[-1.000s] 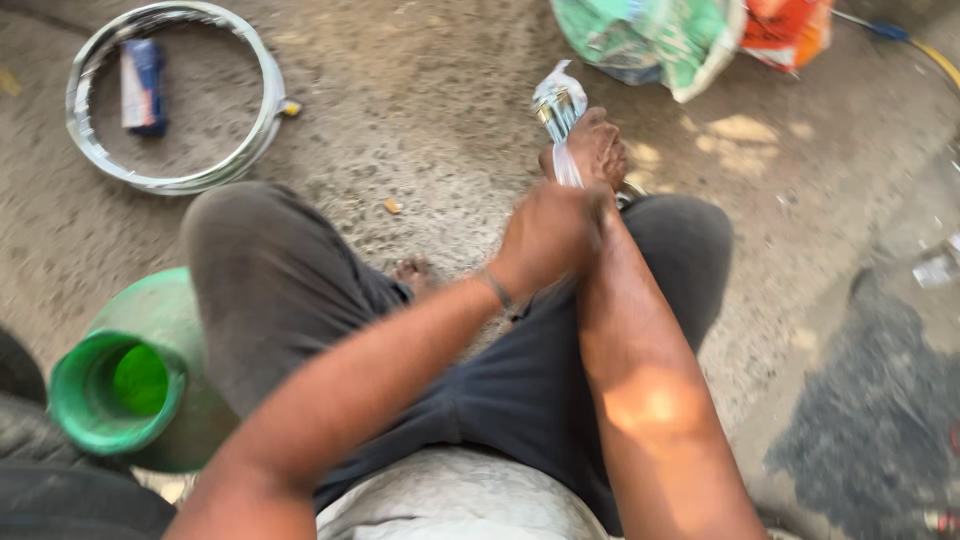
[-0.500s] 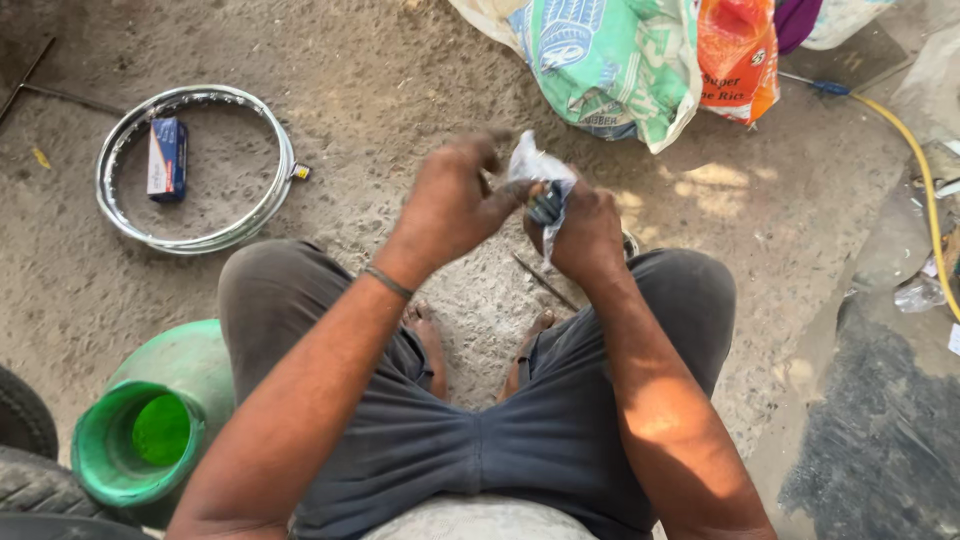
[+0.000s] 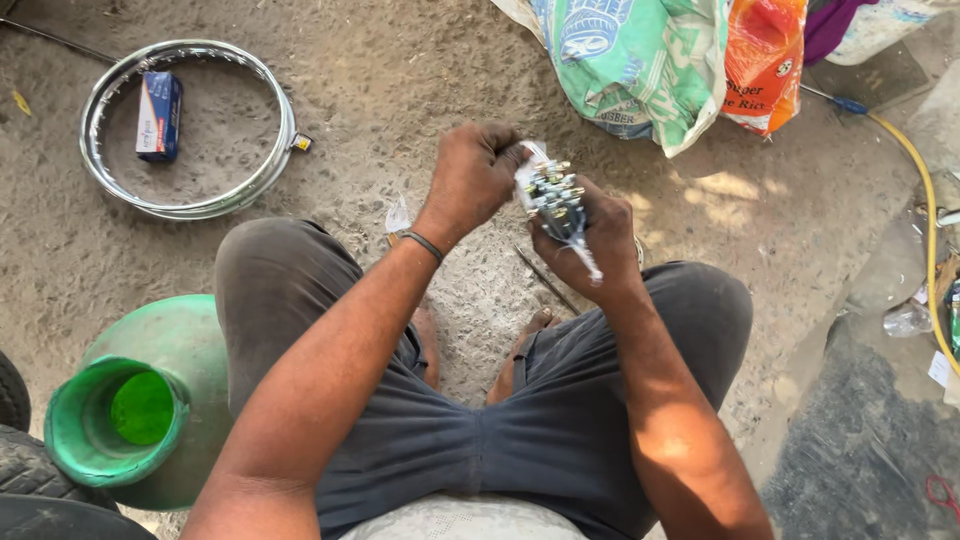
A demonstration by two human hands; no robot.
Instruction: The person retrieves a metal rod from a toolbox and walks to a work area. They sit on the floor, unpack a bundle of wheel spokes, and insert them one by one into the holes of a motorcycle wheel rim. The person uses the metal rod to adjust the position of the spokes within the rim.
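My right hand grips a bundle of thin metal spokes with small brass-coloured ends, partly in a clear plastic wrapper. My left hand pinches the wrapper's top edge at the bundle's upper left. Both hands are raised above my knees while I squat on sandy ground. A scrap of clear plastic lies on the ground below my left wrist.
A shiny metal wheel rim lies at the upper left with a small blue box inside it. A green plastic container stands by my left leg, next to a tyre. Printed sacks and a yellow hose lie to the right.
The bundle has come lower and nearer to me. My left hand has moved from over the right hand to the wrapper's top, and the spoke ends now show.
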